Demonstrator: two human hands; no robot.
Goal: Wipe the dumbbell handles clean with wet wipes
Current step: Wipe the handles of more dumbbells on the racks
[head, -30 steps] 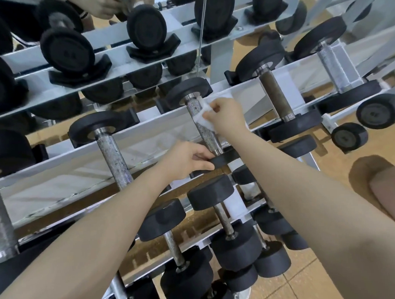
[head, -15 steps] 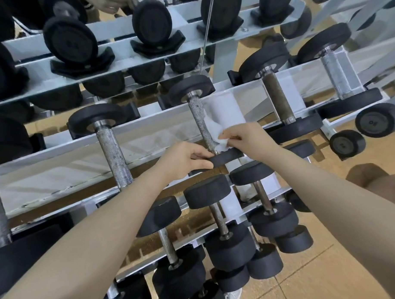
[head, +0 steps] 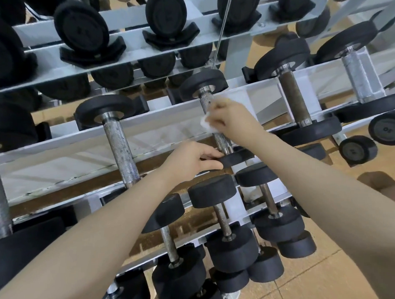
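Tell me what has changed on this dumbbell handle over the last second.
The right hand, gripping the white wet wipe, slid down the knurled steel dumbbell handle toward the near plate, then back up to mid-handle. The left hand kept holding the near black rubber plate.

The right hand (head: 230, 118) hides most of the wet wipe (head: 205, 123) and the dumbbell handle's (head: 222, 139) middle.

One marking can be partly made out: raised characters resembling "30" or "OE", seen sideways, on the round end face of a black dumbbell (head: 386, 128) at the far right edge. A neighbouring smaller dumbbell (head: 357, 149) bears embossed marks on its end face, too blurred to read.
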